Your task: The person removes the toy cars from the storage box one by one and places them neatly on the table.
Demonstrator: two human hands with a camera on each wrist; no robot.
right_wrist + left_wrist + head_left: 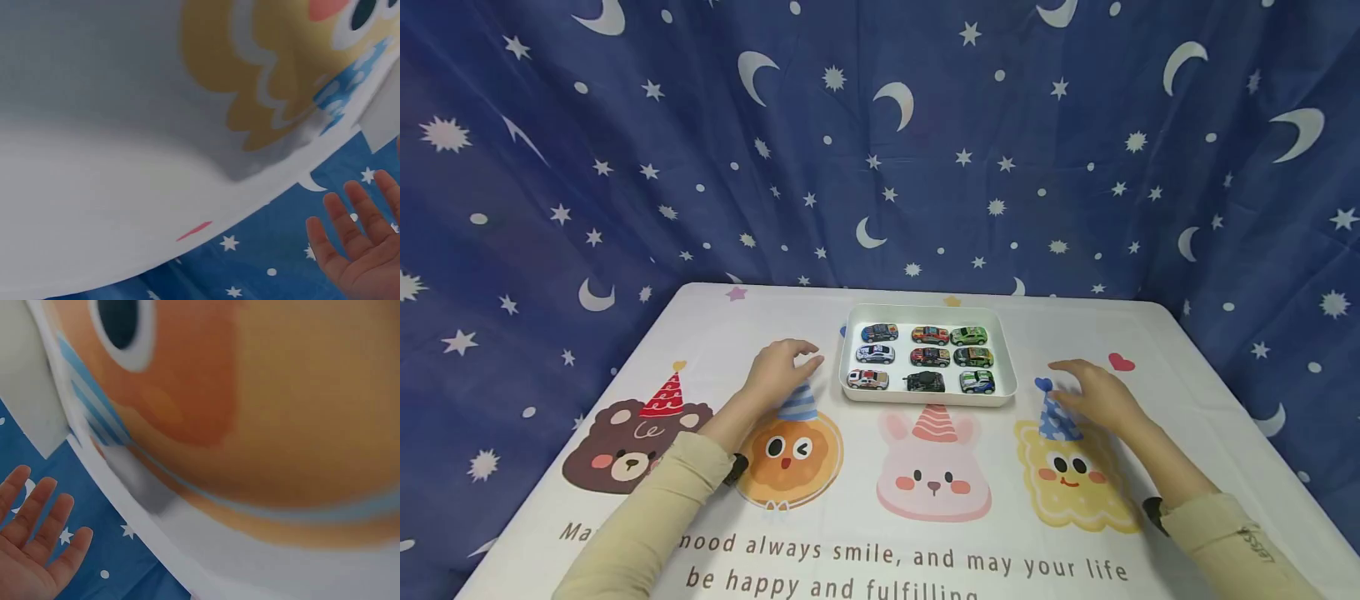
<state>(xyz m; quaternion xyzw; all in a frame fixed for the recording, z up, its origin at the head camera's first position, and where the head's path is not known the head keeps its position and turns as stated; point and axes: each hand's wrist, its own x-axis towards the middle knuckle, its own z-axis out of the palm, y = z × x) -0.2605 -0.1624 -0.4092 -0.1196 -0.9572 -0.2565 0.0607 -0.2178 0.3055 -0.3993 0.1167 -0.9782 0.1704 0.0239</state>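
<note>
A shallow white tray [928, 398] stands toward the back of the table with several small toy cars in three columns, among them a bright green car [968, 336], a white-and-blue car [876, 354] and a black vehicle [925, 382] at the front. My left hand [778, 372] is just left of the tray, fingers spread and loosely bent, nothing in it. On the other side, my right hand [1097, 393] hovers over the table right of the tray, likewise holding nothing. Both wrist views show spread fingers: the left hand [40, 544] and the right hand [362, 240].
A white tablecloth [1000, 492] printed with cartoon faces and lettering covers the table. Behind it hangs a blue curtain [820, 183] with moons and stars. Dark wrist straps show at both sleeves.
</note>
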